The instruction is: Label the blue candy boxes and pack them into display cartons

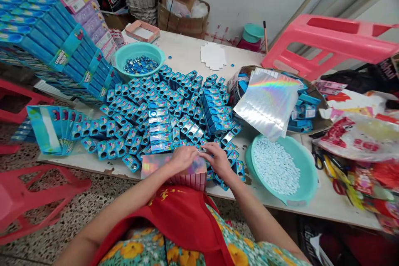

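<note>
My left hand (184, 158) and my right hand (217, 159) meet above a pink holographic box (156, 164) at the table's front edge. Their fingertips are closed together around something too small to make out. Many small blue boxes (124, 108) with round holes spread over the table beyond my hands. A row of blue boxes (161, 126) lies lined up just behind the pink box, and another row (217, 112) stands to its right. A teal basin (308, 174) of pale blue pieces (276, 166) is to the right of my right hand.
Blue display boxes (59, 45) are stacked high at the left. A teal bowl (156, 52) holds shiny blue pieces. Silver holographic sheets (268, 99) rest on a carton at the right. Scissors (318, 158) lie farther right, and pink stools (330, 41) stand around the table.
</note>
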`<state>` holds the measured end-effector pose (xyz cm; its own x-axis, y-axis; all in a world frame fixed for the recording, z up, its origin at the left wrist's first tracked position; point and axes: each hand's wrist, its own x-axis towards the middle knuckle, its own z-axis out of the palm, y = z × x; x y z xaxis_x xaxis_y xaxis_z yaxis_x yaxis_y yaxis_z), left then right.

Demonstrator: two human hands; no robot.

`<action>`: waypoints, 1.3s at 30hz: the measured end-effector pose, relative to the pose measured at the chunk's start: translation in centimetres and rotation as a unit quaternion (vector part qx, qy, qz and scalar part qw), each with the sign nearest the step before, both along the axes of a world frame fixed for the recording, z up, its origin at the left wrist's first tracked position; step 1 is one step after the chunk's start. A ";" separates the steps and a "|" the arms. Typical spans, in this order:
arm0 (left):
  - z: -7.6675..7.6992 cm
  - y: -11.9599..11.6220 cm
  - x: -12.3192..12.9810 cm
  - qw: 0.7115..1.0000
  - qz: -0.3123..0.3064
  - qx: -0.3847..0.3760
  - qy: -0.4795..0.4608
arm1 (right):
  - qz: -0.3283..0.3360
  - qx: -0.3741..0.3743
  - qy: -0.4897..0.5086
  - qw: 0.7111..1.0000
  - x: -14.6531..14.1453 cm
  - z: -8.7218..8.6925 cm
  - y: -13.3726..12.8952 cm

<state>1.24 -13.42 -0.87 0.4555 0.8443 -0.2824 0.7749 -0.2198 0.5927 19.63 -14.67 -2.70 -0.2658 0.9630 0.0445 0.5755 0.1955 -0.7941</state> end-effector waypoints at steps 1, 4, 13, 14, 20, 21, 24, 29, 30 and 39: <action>-0.1 0.3 0.0 1.000 -0.001 -0.007 -0.001 | 0.011 0.054 -0.043 0.998 -0.1 -0.1 0.0; -0.4 1.1 0.1 0.999 0.001 -0.031 -0.008 | 0.026 0.165 -0.161 0.973 -0.3 -0.5 -0.4; -1.3 2.0 0.4 0.994 0.013 -0.095 -0.055 | 0.064 0.217 -0.241 0.944 0.2 -1.9 -2.3; -1.3 2.0 0.3 0.993 0.014 -0.100 -0.058 | 0.071 0.215 -0.245 0.943 0.3 -1.9 -2.2; -1.0 2.5 0.0 0.991 0.031 -0.111 -0.064 | 0.111 0.209 -0.241 0.941 0.4 -2.1 -1.8; -1.1 2.5 0.0 0.992 0.033 -0.106 -0.063 | 0.108 0.214 -0.227 0.944 0.3 -2.0 -1.9; -1.7 2.3 0.1 0.995 0.036 -0.086 -0.043 | 0.090 0.216 -0.178 0.956 0.3 -1.1 -2.1; -3.1 1.8 0.3 0.997 0.052 -0.047 -0.009 | 0.054 0.126 -0.113 0.984 0.7 3.4 -1.4; -3.0 1.7 0.3 0.997 0.066 -0.044 -0.023 | 0.036 0.101 -0.092 0.990 0.8 4.5 -1.0; 3.8 1.0 -0.9 0.910 0.114 -0.194 -0.348 | -0.043 -0.096 0.091 0.990 -1.4 8.3 2.9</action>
<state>0.37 -12.42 2.94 0.4642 0.8370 -0.2897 0.1812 0.2304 0.9561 18.24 -11.76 5.57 -0.1861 0.9772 -0.1021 0.4282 -0.0129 -0.9036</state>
